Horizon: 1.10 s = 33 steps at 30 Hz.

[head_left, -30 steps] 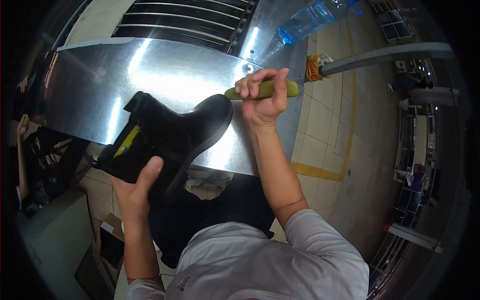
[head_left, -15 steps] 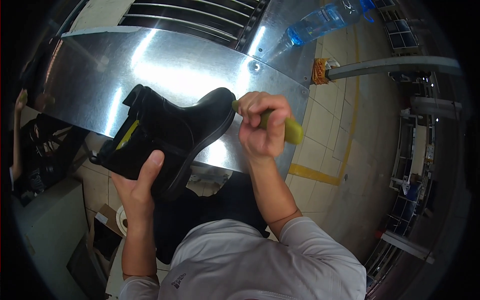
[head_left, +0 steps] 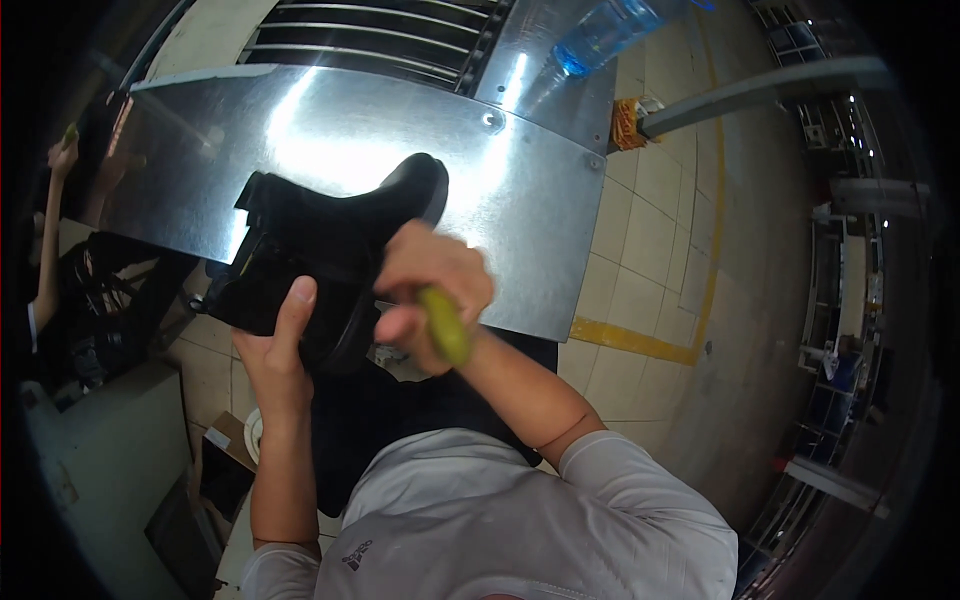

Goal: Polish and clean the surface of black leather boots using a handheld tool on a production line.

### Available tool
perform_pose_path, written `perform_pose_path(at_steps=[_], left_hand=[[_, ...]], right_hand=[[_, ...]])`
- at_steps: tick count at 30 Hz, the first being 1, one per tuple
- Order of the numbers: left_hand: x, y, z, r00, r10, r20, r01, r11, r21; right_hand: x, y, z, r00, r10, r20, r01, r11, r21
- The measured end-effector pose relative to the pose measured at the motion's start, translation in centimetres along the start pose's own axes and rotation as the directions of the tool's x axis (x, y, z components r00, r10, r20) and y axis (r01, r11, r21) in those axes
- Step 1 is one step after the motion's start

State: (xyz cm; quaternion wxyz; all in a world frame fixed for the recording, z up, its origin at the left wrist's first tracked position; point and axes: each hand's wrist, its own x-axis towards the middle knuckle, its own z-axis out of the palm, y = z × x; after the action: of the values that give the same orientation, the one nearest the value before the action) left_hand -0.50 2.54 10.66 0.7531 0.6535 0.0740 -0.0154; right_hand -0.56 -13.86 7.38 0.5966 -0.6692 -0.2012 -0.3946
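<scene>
A black ankle boot (head_left: pixel 325 225) lies on its side, its toe on the shiny metal table and its shaft toward me. My left hand (head_left: pixel 275 350) grips the shaft and heel end from below, thumb laid over the boot. Closed around a yellow-green tool (head_left: pixel 444 325), my right hand (head_left: pixel 440 275) is at the sole edge near the middle of the boot. Only the tool's thick, handle-like end shows; its working end is hidden by fingers. Motion blurs this hand.
Beyond the metal table (head_left: pixel 520 230) is a slatted rack (head_left: pixel 370 38). A clear blue water bottle (head_left: pixel 605 38) lies at the far right, near a grey rail (head_left: pixel 760 90). At far left, another person's hand (head_left: pixel 62 155) holds something greenish. Below it stands a pale cabinet (head_left: pixel 110 470).
My right hand has swept from the boot's toe leftward and toward me along the sole edge, tool still in it. The left hand keeps its hold; the view has shifted slightly.
</scene>
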Motion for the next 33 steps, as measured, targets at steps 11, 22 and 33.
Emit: perform_pose_path(at_steps=[11, 22, 33], left_hand=[[-4.3, -6.8, -0.1, 0.971, -0.230, -0.057, 0.183, 0.881, -0.437], [-8.7, -8.9, 2.8, 0.907, -0.329, 0.263, 0.408, 0.839, -0.359], [-9.4, -7.9, 2.9, 0.893, -0.303, 0.333, 0.282, 0.953, 0.111]], right_hand=[[-0.6, -3.2, -1.2, 0.911, 0.402, 0.085, -0.406, 0.846, 0.347], [1.5, -3.5, -8.2, 0.615, 0.701, -0.361, -0.529, 0.706, 0.471], [3.1, -1.2, -5.4, 0.603, 0.751, -0.269, -0.528, 0.629, 0.571]])
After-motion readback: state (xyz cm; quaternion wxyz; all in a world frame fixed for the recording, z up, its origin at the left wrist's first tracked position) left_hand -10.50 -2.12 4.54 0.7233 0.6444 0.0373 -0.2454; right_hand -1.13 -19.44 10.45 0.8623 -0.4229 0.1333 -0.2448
